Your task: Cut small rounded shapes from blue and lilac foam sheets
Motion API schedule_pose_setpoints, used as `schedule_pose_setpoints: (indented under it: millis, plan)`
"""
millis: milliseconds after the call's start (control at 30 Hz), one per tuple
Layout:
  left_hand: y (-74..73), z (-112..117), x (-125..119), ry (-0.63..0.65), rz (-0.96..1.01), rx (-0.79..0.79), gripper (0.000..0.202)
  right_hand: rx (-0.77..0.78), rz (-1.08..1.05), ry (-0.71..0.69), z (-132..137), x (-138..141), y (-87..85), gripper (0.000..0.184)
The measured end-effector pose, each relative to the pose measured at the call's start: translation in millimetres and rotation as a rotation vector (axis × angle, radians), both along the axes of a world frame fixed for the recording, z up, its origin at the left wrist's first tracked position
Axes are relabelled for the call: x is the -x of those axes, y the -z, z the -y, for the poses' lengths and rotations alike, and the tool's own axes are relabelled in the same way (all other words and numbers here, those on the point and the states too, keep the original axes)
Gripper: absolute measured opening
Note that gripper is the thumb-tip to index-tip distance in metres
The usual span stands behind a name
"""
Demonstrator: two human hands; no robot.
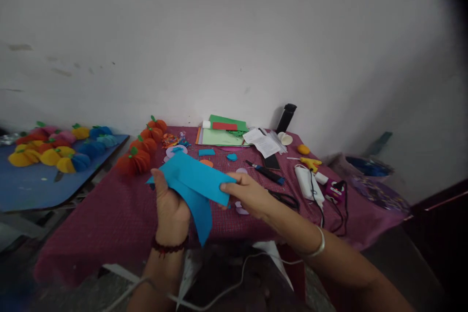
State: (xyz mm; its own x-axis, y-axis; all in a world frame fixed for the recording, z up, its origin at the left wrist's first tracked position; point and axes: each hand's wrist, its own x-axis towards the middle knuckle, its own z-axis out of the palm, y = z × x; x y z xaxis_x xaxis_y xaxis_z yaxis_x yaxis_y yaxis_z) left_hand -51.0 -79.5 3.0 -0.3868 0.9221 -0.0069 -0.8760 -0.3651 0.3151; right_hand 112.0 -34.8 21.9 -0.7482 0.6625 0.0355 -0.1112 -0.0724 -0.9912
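Observation:
Two overlapping pieces of blue paper (199, 175) are held above the table, one of them curling downward in a strip. My left hand (170, 207), palm up, is closed around their left end, with the thumb on the near side. The right edge of the upper piece is pinched by my right hand (246, 195), between thumb and fingers. Under and behind the paper lie paper scraps: a small blue rectangle (206, 152), a blue cut piece (231, 157) and pale lilac circles. A black-and-blue cutter knife (268, 173) and dark-handled scissors (285, 200) lie right of my right hand.
Orange paper pumpkins (134, 161) line the table's left side. More colourful paper pumpkins (54, 155) cover a blue board (32, 185). At the back are coloured sheets (223, 137) and a black bottle (286, 118). A yellow glue gun (310, 163) and white power strip (309, 184) with cords sit right.

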Motion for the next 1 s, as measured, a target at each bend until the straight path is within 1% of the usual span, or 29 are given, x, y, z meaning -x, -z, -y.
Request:
schedule_pose_setpoints:
  millis: [100,133,167,233,300,333,367,433,467,500,533,567,600,667,733,767,833,900,933,1000]
  plan:
    - [4.7,-7,6,-0.139,-0.03,0.145,0.021,0.041,0.03,0.03,5,-15,28.4,0.026]
    - [4.3,-9,8,-0.161,-0.051,0.169,0.018,0.059,0.035,0.039,5,-18,36.7,0.026]
    - [2.9,-11,10,-0.165,-0.071,0.172,0.017,0.08,0.04,0.046,6,-21,44.6,0.026]
    - [-2.2,-13,15,-0.129,-0.085,0.129,0.023,0.124,0.058,0.057,5,-27,58.8,0.025]
    - [-9.6,-13,19,-0.078,-0.081,0.057,0.029,0.146,0.09,0.054,3,-35,68.6,0.026]
    - [-14.1,-13,20,-0.048,-0.089,0.027,0.031,0.131,0.111,0.037,0,-39,70.9,0.027]
    - [-19.2,-13,21,-0.01,-0.107,-0.001,0.033,0.091,0.132,0.014,-3,-43,70.8,0.027]
    - [-31.5,-13,19,0.087,-0.169,-0.063,0.037,-0.06,0.172,-0.014,-12,-50,63.6,0.031]
    - [-38.6,-14,16,0.137,-0.206,-0.095,0.037,-0.151,0.177,-0.008,-18,-51,57.1,0.04]
    - [-46.4,-15,11,0.172,-0.246,-0.113,0.036,-0.235,0.175,0.018,-25,-50,49.3,0.056]
    - [-54.4,-17,6,0.203,-0.285,-0.122,0.034,-0.284,0.143,0.016,-33,-47,41.3,0.071]
    - [-62.4,-19,-1,0.225,-0.314,-0.117,0.032,-0.306,0.08,-0.03,-41,-42,33.9,0.081]
    - [-69.9,-21,-7,0.247,-0.333,-0.111,0.032,-0.307,0.002,-0.115,-48,-34,27.9,0.085]
    - [-81.8,-26,-19,0.281,-0.352,-0.12,0.033,-0.239,-0.133,-0.304,-60,-18,22.1,0.085]
    - [-88.0,-29,-24,0.319,-0.396,-0.14,0.034,-0.119,-0.124,-0.464,-67,-2,24.6,0.082]
    - [-89.0,-31,-24,0.338,-0.439,-0.155,0.036,-0.05,-0.098,-0.515,-68,4,27.9,0.081]
    - [-88.0,-35,-18,0.371,-0.567,-0.184,0.041,0.071,-0.052,-0.6,-66,12,35.6,0.079]
    - [-85.8,-40,-6,0.389,-0.722,-0.204,0.048,0.155,-0.068,-0.674,-59,18,41.4,0.079]
    - [-85.1,-43,-1,0.393,-0.797,-0.205,0.05,0.181,-0.092,-0.698,-56,21,43.2,0.079]
    - [-85.5,-48,10,0.412,-0.921,-0.183,0.052,0.205,-0.135,-0.696,-53,25,44.6,0.074]
